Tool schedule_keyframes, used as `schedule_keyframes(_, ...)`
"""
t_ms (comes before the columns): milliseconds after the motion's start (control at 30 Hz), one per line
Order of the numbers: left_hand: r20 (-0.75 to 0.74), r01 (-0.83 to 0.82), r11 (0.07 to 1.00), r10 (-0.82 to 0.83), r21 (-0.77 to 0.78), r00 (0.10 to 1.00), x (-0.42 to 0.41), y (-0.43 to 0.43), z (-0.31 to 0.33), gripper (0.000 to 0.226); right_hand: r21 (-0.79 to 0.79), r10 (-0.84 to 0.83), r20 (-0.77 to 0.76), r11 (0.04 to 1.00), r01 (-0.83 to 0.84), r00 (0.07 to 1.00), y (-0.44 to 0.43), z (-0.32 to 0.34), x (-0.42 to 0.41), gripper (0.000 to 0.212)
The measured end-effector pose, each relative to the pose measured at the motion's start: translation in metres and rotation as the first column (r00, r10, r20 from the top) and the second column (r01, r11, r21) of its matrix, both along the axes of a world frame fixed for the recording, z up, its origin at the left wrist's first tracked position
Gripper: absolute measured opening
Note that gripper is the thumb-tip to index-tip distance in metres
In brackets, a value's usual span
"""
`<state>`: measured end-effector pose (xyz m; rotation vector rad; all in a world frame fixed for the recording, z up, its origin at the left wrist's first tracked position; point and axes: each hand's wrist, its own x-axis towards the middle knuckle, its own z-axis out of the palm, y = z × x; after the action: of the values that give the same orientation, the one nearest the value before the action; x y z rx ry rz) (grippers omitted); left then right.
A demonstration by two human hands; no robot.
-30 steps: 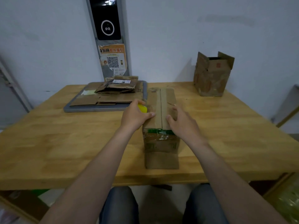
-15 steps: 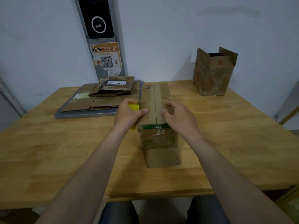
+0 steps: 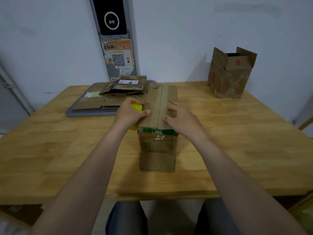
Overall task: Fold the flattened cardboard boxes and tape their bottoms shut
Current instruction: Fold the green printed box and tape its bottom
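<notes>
Hands barely shifted: box point(image 3: 157, 146) sits on table point(image 3: 237, 133), centre, bottom up, tape point(image 3: 158, 107) along seam. Left hand point(image 3: 128, 114) grips yellow tool point(image 3: 136, 107), thumb on left flap; right hand point(image 3: 183, 122) lies flat on right flap, holding nothing. Rub tape down firmly, flaps butted.

Right hand point(image 3: 183, 122) farther in on box point(image 3: 157, 145) top, beside tape strip point(image 3: 158, 106).

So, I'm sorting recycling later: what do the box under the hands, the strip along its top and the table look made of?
Box: brown cardboard, matte, creased and scuffed faces. Strip: tan packing tape, smoother than the board; paper or plastic, cannot tell. Table: light wood with a sheen, joined boards and grain showing.
</notes>
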<state>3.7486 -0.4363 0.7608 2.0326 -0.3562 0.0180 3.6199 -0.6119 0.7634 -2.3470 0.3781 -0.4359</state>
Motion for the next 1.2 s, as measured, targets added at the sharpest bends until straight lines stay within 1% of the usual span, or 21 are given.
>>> schedule_keyframes(67,-0.006,0.0,1.0,0.0,0.017,1.0,-0.003,-0.008,-0.006,0.05,-0.012,-0.007,-0.03,1.0,0.007,1.0,-0.005,-0.007,-0.003,0.04)
schedule_keyframes(133,-0.006,-0.002,1.0,0.002,0.022,1.0,-0.002,-0.017,-0.009,0.051,0.014,-0.014,-0.038,1.0,0.014,0.999,-0.012,-0.011,-0.003,0.041)
schedule_keyframes(233,-0.007,-0.009,1.0,0.009,0.028,1.0,-0.001,-0.032,-0.009,0.055,0.037,-0.028,-0.047,0.999,0.03,0.999,-0.023,-0.013,0.0,0.047)
schedule_keyframes(300,-0.035,-0.017,0.999,0.018,0.041,0.999,-0.002,-0.041,-0.011,0.056,0.052,-0.039,-0.051,0.998,0.041,0.998,-0.029,-0.014,0.001,0.048)
schedule_keyframes(433,-0.099,-0.022,0.999,0.026,0.037,0.995,-0.006,-0.046,-0.015,0.056,0.033,-0.067,-0.085,0.997,0.07,0.994,-0.037,-0.015,0.002,0.054)
schedule_keyframes(467,-0.095,-0.023,0.999,0.027,0.046,0.995,-0.007,-0.046,-0.015,0.056,0.021,-0.07,-0.106,0.997,0.072,0.992,-0.038,-0.014,0.002,0.053)
schedule_keyframes(533,-0.082,-0.024,0.998,0.029,0.055,0.996,-0.011,-0.047,-0.014,0.055,-0.024,-0.074,-0.136,0.997,0.071,0.988,-0.04,-0.012,0.004,0.045)
schedule_keyframes(600,-0.083,-0.03,0.999,0.033,0.044,0.996,-0.014,-0.048,-0.011,0.056,-0.057,-0.088,-0.129,0.995,0.081,0.988,-0.039,-0.009,0.003,0.039)
schedule_keyframes(700,-0.122,-0.028,1.0,0.027,-0.004,0.992,-0.021,-0.045,-0.01,0.055,-0.05,-0.102,-0.117,0.994,0.097,0.988,-0.039,-0.008,0.001,0.041)
schedule_keyframes(767,-0.138,-0.04,0.998,0.032,-0.055,0.99,-0.027,-0.037,-0.007,0.049,-0.103,-0.133,-0.129,0.987,0.12,0.983,-0.038,-0.007,-0.002,0.043)
schedule_keyframes(800,-0.135,-0.047,0.995,0.034,-0.092,0.99,-0.03,-0.031,-0.002,0.044,-0.166,-0.155,-0.092,0.976,0.139,0.984,-0.036,-0.007,-0.004,0.047)
schedule_keyframes(833,-0.128,-0.048,0.99,0.031,-0.136,0.991,-0.034,-0.024,0.005,0.038,-0.222,-0.154,-0.007,0.964,0.149,0.988,-0.034,-0.006,-0.006,0.05)
schedule_keyframes(867,-0.104,-0.039,0.985,0.022,-0.167,0.994,-0.038,-0.016,0.013,0.032,-0.245,-0.119,0.114,0.959,0.144,0.986,-0.029,-0.003,-0.01,0.052)
schedule_keyframes(933,-0.018,0.013,0.986,-0.017,-0.165,1.0,-0.051,-0.001,0.031,0.02,-0.219,0.021,0.321,0.974,0.052,0.947,-0.016,0.008,-0.018,0.047)
schedule_keyframes(967,0.016,0.048,0.986,-0.046,-0.161,0.999,-0.06,0.005,0.04,0.015,-0.187,0.094,0.369,0.982,-0.025,0.925,-0.007,0.015,-0.022,0.045)
schedule_keyframes(1000,0.043,0.083,0.983,-0.077,-0.163,0.996,-0.069,0.008,0.047,0.012,-0.13,0.157,0.369,0.985,-0.116,0.916,0.002,0.022,-0.027,0.045)
schedule_keyframes(1033,0.083,0.113,0.979,-0.1,-0.168,0.991,-0.079,0.01,0.054,0.015,-0.041,0.215,0.326,0.976,-0.213,0.921,0.011,0.029,-0.031,0.047)
schedule_keyframes(1100,0.204,0.133,0.975,-0.095,-0.18,0.974,-0.095,0.009,0.064,0.024,0.155,0.339,0.218,0.914,-0.375,0.915,0.028,0.039,-0.039,0.04)
schedule_keyframes(1133,0.256,0.136,0.971,-0.083,-0.198,0.963,-0.101,0.008,0.068,0.025,0.218,0.376,0.238,0.878,-0.427,0.896,0.034,0.039,-0.041,0.031)
schedule_keyframes(1167,0.281,0.143,0.964,-0.075,-0.227,0.957,-0.107,0.006,0.071,0.023,0.263,0.385,0.306,0.845,-0.466,0.871,0.04,0.039,-0.045,0.023)
schedule_keyframes(1200,0.274,0.146,0.953,-0.07,-0.267,0.959,-0.112,0.004,0.073,0.019,0.3,0.37,0.386,0.816,-0.494,0.845,0.044,0.039,-0.049,0.019)
